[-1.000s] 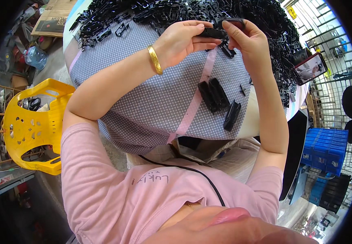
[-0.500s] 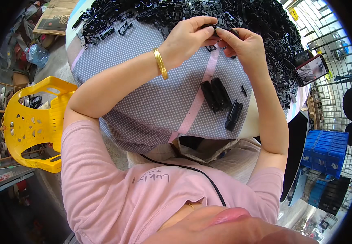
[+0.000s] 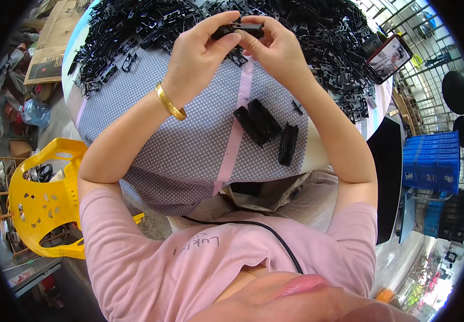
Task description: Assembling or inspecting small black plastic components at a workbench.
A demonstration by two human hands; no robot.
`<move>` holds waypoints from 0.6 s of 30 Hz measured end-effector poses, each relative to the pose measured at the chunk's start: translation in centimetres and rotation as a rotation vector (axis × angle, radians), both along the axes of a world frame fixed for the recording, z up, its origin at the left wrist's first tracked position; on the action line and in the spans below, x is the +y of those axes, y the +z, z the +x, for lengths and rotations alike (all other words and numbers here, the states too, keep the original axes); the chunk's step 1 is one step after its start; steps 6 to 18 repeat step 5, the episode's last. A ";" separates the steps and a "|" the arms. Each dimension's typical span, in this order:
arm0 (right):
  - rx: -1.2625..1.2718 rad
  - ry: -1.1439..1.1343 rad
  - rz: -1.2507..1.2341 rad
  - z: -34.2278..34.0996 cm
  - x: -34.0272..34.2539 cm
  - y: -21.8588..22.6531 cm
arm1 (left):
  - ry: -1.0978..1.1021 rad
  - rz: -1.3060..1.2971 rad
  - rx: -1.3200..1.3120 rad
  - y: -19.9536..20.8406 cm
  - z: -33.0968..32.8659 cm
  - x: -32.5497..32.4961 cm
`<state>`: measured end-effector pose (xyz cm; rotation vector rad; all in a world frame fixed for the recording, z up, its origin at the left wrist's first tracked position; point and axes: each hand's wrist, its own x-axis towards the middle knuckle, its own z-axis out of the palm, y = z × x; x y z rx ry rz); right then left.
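Between both hands, over the far part of the table, is a small black slotted plastic part (image 3: pixel 247 29). My left hand (image 3: pixel 198 51) pinches its left end, with thumb and fingers closed on it. At the other end, my right hand (image 3: pixel 276 47) grips it the same way. Both thumbs meet near its middle, and the fingers hide its ends. Nearer to me on the dotted cloth (image 3: pixel 189 134) lie two black elongated blocks (image 3: pixel 257 122) side by side. A third black block (image 3: pixel 288 144) and a thin black piece (image 3: pixel 297 107) lie to their right.
A large heap of black plastic parts (image 3: pixel 130 32) covers the far side of the round table. A phone (image 3: pixel 389 59) is propped up at the right edge. On the left is a yellow plastic chair (image 3: pixel 41 198); blue crates (image 3: pixel 430 161) stand on the right.
The whole view has shifted, so the table and blocks appear further left. Both hands still grip the black part, which now shows more of its slotted side.
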<state>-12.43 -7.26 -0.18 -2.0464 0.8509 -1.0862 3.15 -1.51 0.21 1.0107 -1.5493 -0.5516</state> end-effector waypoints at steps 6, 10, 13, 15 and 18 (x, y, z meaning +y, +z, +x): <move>-0.107 0.243 0.258 -1.2 -0.3 2.2 | -0.279 0.216 0.202 1.3 0.7 -0.1; -0.107 0.243 0.258 -1.2 -0.3 2.2 | -0.279 0.216 0.202 1.3 0.7 -0.1; -0.107 0.243 0.258 -1.2 -0.3 2.2 | -0.279 0.216 0.202 1.3 0.7 -0.1; -0.107 0.243 0.258 -1.2 -0.3 2.2 | -0.279 0.216 0.202 1.3 0.7 -0.1; -0.107 0.243 0.258 -1.2 -0.3 2.2 | -0.279 0.216 0.202 1.3 0.7 -0.1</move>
